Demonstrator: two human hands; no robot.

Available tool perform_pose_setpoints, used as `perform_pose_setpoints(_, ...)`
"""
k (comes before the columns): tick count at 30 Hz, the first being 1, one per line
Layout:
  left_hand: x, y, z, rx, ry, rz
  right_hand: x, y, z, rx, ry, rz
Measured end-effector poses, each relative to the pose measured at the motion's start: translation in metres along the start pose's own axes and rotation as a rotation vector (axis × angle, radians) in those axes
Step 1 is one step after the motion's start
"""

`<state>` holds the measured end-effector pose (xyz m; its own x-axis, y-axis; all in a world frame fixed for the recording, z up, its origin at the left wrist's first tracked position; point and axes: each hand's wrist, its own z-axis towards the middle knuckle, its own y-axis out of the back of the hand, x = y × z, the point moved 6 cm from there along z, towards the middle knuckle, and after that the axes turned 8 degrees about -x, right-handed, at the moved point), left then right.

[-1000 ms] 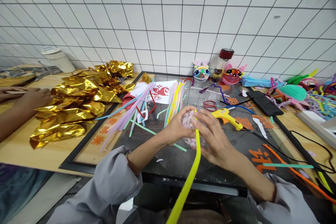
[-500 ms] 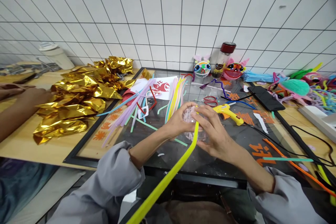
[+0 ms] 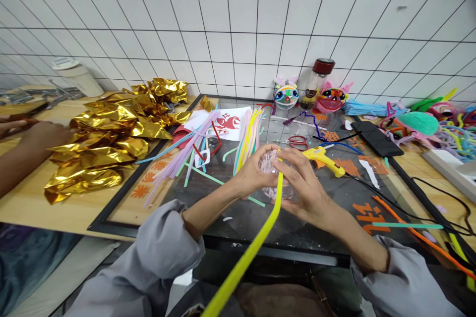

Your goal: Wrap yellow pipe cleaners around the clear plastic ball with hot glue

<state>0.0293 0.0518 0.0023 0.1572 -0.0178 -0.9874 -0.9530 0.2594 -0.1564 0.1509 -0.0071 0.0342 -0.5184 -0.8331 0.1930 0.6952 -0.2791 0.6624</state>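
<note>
A clear, round plastic piece (image 3: 267,162) with a pale pinkish lining is held between my two hands above the dark board. My left hand (image 3: 248,176) wraps its left side, with the thumb below and the fingers over the top. The fingers of my right hand (image 3: 307,185) curl over the right side and press one end of a yellow pipe cleaner (image 3: 254,243) against the piece. The rest of this pipe cleaner bends and hangs down toward my lap. Part of the round piece is hidden by my fingers.
Right of my hands lies a yellow glue gun (image 3: 327,159) with a black cord. Red scissors (image 3: 298,142), pipe cleaner bundles (image 3: 247,141) and a phone (image 3: 377,138) lie around. Gold foil (image 3: 107,129) and another person's hands (image 3: 40,136) are at left; decorated figures (image 3: 286,95) stand behind.
The yellow pipe cleaner's free end swung left, then partly back right. The view shifted slightly. Both my hands keep their hold on the round piece.
</note>
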Motion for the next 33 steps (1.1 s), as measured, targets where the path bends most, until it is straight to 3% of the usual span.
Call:
perform_pose_setpoints(10,-0.011,-0.005,-0.004,0.081,-0.066,-0.002,0.003,0.003,-0.003,-0.041,0.030,-0.019)
perform_pose_setpoints(16,-0.025,-0.006,-0.013,0.057,-0.188,0.155,0.008,0.005,-0.008,-0.117,0.067,-0.054)
perform_pose_setpoints(33,-0.020,-0.005,-0.015,0.094,-0.212,0.167,0.015,0.007,-0.010,-0.106,0.104,-0.110)
